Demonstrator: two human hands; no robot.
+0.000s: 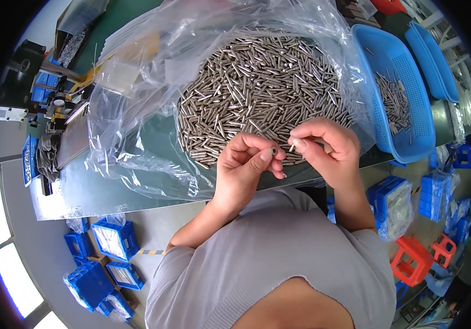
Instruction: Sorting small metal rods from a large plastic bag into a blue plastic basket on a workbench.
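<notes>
Over the near edge of a large heap of slim metal pins (263,88), my two hands are close together but apart. My left hand (242,167) is closed, its thumb and fingers pinching a small ring-like metal piece (274,151) with a dark hole. Facing it, my right hand (331,151) is closed in a pinch on a small, pale metal pin (292,147), whose tip points down; most of it is hidden by the fingers. The heap lies on a clear plastic sheet or bag (136,90) spread across the green table (120,198).
A blue perforated basket (423,109) with a smaller batch of pins stands right of the heap, with another blue basket (432,60) beyond it. Bench equipment (58,101) stands at far left. Blue crates (116,239) and a red stool (412,260) are on the floor.
</notes>
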